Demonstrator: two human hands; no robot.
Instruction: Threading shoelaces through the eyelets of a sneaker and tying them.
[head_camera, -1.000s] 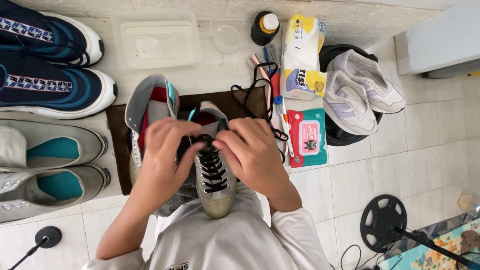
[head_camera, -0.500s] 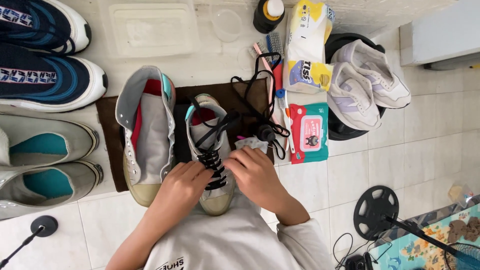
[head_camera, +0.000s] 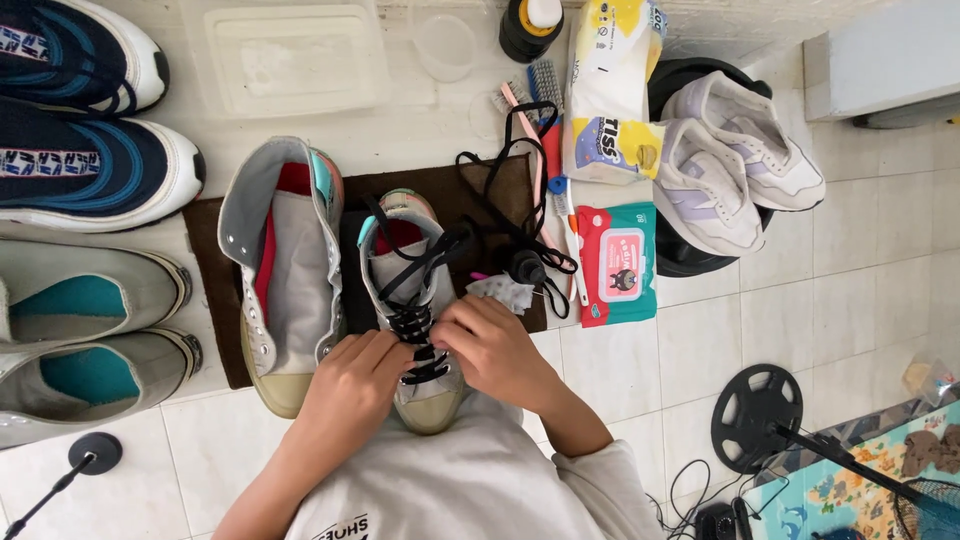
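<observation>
Centrally, the grey shoe (head_camera: 412, 310) lay on the brown mat (head_camera: 225, 300), toe near, heel far. Left hand (head_camera: 350, 385) and right hand (head_camera: 490, 350) flanked its long axis, both pinching the black lace (head_camera: 415, 325) at the lower eyelets, equally near.

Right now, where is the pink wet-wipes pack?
In the head view, the pink wet-wipes pack lies flat on the tiled floor right of the brown mat, just below the yellow tissue pack and beside the white-and-lilac sneakers.
</observation>
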